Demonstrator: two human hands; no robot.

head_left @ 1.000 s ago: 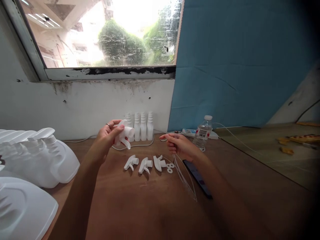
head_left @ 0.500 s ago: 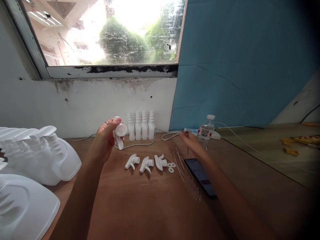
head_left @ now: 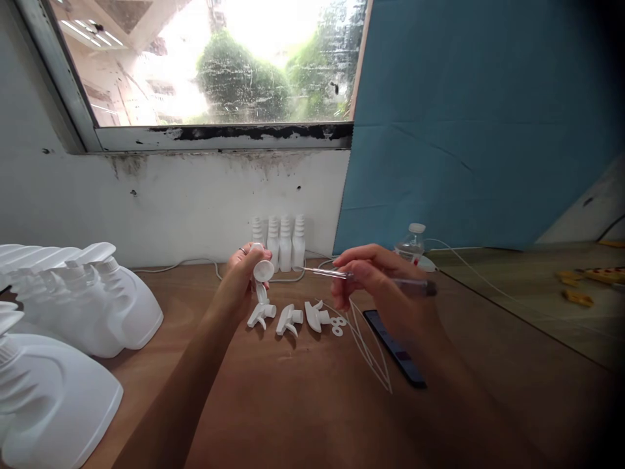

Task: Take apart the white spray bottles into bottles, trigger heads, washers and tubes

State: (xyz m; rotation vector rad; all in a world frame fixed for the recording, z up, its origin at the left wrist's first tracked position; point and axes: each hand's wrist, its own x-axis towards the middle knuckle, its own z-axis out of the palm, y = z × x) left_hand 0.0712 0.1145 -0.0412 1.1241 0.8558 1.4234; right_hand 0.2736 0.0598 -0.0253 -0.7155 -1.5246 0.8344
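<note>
My left hand (head_left: 243, 272) is closed around a white trigger sprayer head (head_left: 263, 271), whose round open collar faces me. To the right, my right hand (head_left: 374, 277) grips a slim screwdriver (head_left: 325, 271) with a thin metal shaft and a see-through handle ending in a dark cap. Its tip points left toward the sprayer head, with a gap between them. Below lie three more trigger sprayer heads (head_left: 290, 319) in a row. Small white washers (head_left: 337, 326) and thin white tubes (head_left: 368, 352) lie beside them.
Several small white bottles (head_left: 286, 244) stand against the wall. Large white jugs (head_left: 63, 397) fill the left side. A phone (head_left: 395, 352) lies under my right forearm, and a clear water bottle (head_left: 411, 244) stands behind my right hand. A white cable (head_left: 195, 262) runs along the wall.
My left hand has moved right with the sprayer head. My right hand has come left and turned the screwdriver from upright to nearly level, pointing at the sprayer head.
</note>
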